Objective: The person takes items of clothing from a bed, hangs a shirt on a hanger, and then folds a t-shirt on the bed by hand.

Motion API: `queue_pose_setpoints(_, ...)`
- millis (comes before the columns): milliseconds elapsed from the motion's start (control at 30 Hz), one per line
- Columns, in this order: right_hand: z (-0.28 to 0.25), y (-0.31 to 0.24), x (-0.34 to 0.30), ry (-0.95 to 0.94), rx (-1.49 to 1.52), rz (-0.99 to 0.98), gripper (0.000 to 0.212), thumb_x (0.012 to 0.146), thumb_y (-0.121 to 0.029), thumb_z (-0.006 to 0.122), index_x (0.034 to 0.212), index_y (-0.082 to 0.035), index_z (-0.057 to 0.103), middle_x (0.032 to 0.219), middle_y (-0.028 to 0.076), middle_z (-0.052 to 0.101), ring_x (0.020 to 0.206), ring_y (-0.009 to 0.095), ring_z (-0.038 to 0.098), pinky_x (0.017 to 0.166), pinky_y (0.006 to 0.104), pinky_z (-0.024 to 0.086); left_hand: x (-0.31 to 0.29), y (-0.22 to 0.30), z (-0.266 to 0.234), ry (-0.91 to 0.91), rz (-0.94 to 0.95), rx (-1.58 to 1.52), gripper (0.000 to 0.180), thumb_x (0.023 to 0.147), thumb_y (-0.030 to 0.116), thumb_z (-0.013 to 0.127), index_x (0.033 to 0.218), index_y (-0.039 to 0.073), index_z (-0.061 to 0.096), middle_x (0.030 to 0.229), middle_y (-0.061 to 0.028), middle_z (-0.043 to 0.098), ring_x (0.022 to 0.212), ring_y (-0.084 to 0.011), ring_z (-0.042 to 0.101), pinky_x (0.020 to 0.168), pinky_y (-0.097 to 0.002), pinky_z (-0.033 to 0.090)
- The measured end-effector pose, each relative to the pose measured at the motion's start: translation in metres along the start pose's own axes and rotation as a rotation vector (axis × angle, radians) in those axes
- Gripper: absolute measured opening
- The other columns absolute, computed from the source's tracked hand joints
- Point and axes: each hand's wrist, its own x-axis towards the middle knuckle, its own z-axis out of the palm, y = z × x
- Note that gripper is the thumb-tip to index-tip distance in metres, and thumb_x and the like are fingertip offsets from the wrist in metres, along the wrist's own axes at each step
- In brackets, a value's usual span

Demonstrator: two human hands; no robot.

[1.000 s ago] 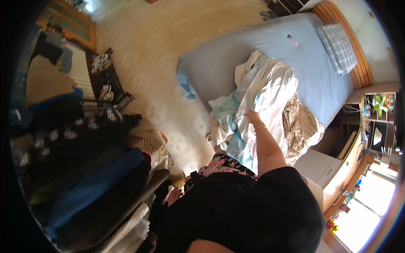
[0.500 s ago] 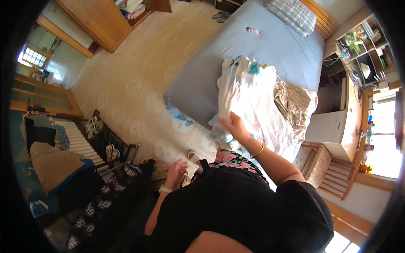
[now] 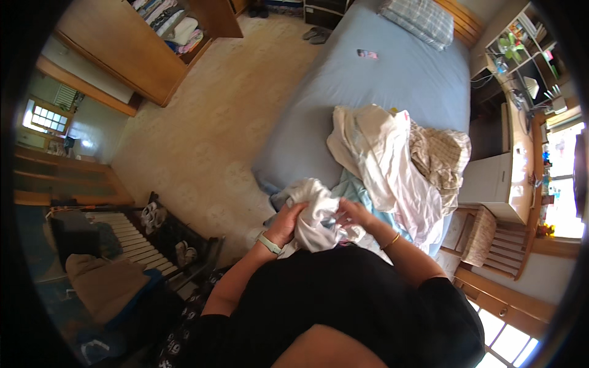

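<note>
Beside the bed [image 3: 319,116], the left hand [image 3: 284,226] closes round white cloth [image 3: 314,224] to support it, grip unclear for the half-curled right hand [image 3: 354,214].

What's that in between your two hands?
In the head view, a bunched white cloth lies between the left hand and the right hand.
</note>
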Motion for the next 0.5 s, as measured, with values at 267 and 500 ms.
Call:
queue_pose_setpoints(267, 0.045, -0.152, 0.030, -0.122, 0.323, -0.160, 0.043, 0.100, -0.025, 0.058, 0.136, -0.002, 0.053, 0.122, 0.009, 0.065, 0.106, 0.019, 0.065, 0.095, 0.0340, 0.053, -0.008, 0.067, 0.009, -0.234, -0.108, 1.028, 0.042, 0.094, 0.030, 0.064, 0.123, -0.001, 0.062, 0.113, -0.0159, 0.069, 0.106, -0.0288, 0.065, 0.096, -0.0362, 0.047)
queue_pose_setpoints(500, 0.109, -0.224, 0.038, -0.330, -0.058, -0.372, 0.049, 0.090, -0.006, 0.061, 0.138, 0.003, 0.051, 0.115, 0.007, 0.066, 0.103, 0.014, 0.061, 0.094, 0.0281, 0.047, -0.017, 0.120, -0.107, 0.313, 0.461, 0.612, 0.064, 0.095, 0.031, 0.065, 0.146, 0.003, 0.040, 0.144, -0.0157, 0.050, 0.128, -0.0259, 0.051, 0.108, -0.0360, 0.039)
